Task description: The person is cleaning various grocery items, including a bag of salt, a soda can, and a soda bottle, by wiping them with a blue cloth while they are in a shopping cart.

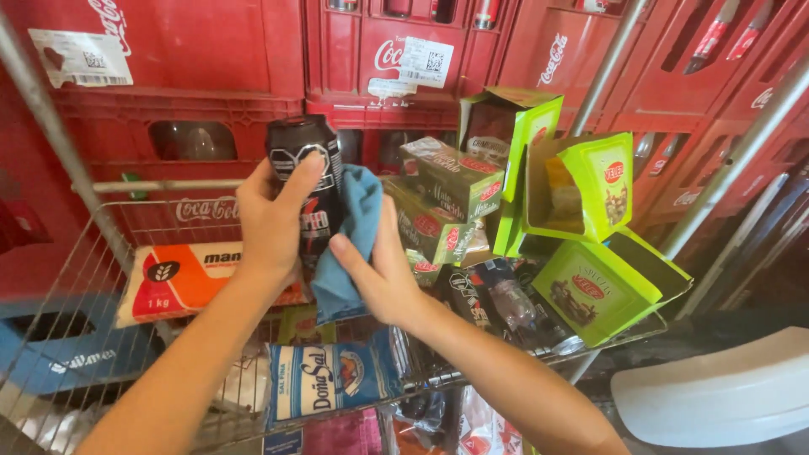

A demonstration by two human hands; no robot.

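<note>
Stacked red plastic bottle crates [211, 76] fill the background. In front, a wire-mesh shopping cart [63, 291] holds an orange-and-white paper bag of flour [181, 278], a blue-and-white plastic bag of salt [329, 379] and a tumble of lime-green cardboard boxes [590, 227], some torn open.

Above the cart: tall black aluminium drink can [308, 181], held upright, long axis near vertical, top end up and tipped slightly left; its printed face looks toward the camera. Left hand [270, 223] wraps the can's mid-body from the left, thumb laid across the front, fingers curled behind. Right hand [383, 274] presses a soft blue cloth [350, 244] against the can's right side, fingers closed on the fabric.

Handling, as judged: rigid but thin-walled, dents under a hard squeeze; smooth and likely slippery. Weight unclear, since full or empty cannot be told. Best hold is around the middle of the cylinder, as now. Cloth is limp and light, and bunches anywhere.
</note>
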